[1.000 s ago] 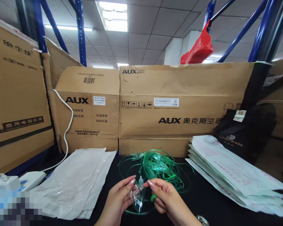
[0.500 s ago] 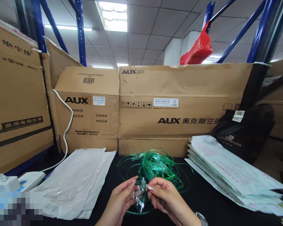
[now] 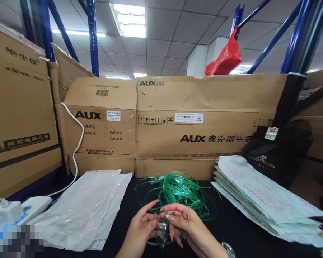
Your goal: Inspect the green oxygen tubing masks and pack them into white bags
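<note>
The left hand (image 3: pixel 142 226) is curled, and a clear plastic mask (image 3: pixel 162 234) is gripped at its edge between thumb and fingers. By the right hand (image 3: pixel 187 221), a small green piece (image 3: pixel 166 213) is pinched at the mask's upper edge; whether it is a strap or a fitting cannot be told. Both hands are placed on the near side of the coil of green tubing (image 3: pixel 180 191), as is the mask.

For sound handling, the mask should be steadied by the left hand close to the point being worked, and the right fingertips should be moved in small motions so that the thin wall is not creased or torn.

The mask is seen to be transparent and glossy, with bright reflections; its lower end is narrowed and pointed downward. Its outline is partly covered by fingers.

White plastic bags (image 3: pixel 83 204) are laid left of the coil, paper packets (image 3: pixel 266 195) are stacked to its right, and a wide carton (image 3: pixel 161 143) is stood behind it.
</note>
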`<state>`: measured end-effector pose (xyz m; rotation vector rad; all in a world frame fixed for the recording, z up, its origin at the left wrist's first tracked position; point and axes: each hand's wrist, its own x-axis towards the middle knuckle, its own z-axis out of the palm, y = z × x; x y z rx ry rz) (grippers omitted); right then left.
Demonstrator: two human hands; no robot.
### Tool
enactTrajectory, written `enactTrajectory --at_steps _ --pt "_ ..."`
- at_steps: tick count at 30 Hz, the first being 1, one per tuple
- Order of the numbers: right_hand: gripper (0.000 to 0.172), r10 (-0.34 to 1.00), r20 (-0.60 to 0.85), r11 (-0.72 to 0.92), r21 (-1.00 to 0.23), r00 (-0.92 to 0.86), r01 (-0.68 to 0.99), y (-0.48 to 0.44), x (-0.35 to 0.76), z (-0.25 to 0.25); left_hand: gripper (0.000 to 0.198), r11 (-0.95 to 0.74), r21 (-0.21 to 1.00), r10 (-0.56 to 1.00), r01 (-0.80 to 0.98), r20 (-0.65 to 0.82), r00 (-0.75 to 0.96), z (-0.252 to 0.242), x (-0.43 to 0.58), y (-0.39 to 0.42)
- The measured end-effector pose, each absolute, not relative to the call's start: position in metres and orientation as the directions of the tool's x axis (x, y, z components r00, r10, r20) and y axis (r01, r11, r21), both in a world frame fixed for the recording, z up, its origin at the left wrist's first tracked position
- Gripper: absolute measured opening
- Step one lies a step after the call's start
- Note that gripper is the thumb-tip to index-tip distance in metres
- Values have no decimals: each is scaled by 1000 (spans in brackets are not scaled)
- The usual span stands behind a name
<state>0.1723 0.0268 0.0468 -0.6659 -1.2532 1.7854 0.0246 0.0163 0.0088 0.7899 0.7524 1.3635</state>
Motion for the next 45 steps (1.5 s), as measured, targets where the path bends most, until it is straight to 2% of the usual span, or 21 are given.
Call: enactTrajectory --at_steps 2,4,8,15,17,19,22,24,27,34,45 --pt "19 885 43 -127 -936 -464 -328 27 172 47 53 10 832 1000 -555 8 29 8 25 16" --pt "17 901 62 -91 -940 -428 -328 28 171 46 44 9 828 1000 -560 -18 -11 9 24 17" --pt "24 915 96 -38 -946 -391 -322 31 172 45 33 21 853 999 -522 -42 -28 12 22 17" --pt "25 903 127 32 -973 -412 -229 38 173 38 39 -57 878 998 -475 53 -22 7 22 21" --pt "27 915 136 91 -987 -380 -133 37 174 37 37 -57 882 998 -468 54 -19 6 22 20" --pt "24 924 203 224 -974 -324 27 34 174 37 35 -48 888 999 -458 47 -13 8 22 19" --pt "17 873 369 459 -841 -318 286 27 174 38 34 -37 910 999 -413 41 1 11 21 17" --pt "14 836 412 536 -755 -363 377 22 174 40 31 -36 928 999 -370 48 22 14 21 15" --pt "13 824 408 558 -706 -394 436 19 174 43 28 -38 938 997 -344 60 54 17 20 13" --pt "12 829 393 553 -685 -398 475 18 175 45 27 -67 949 997 -309 75 14 16 20 13" --pt "11 854 369 508 -742 -367 437 24 176 38 26 -119 950 985 -290 150 87 24 20 7"
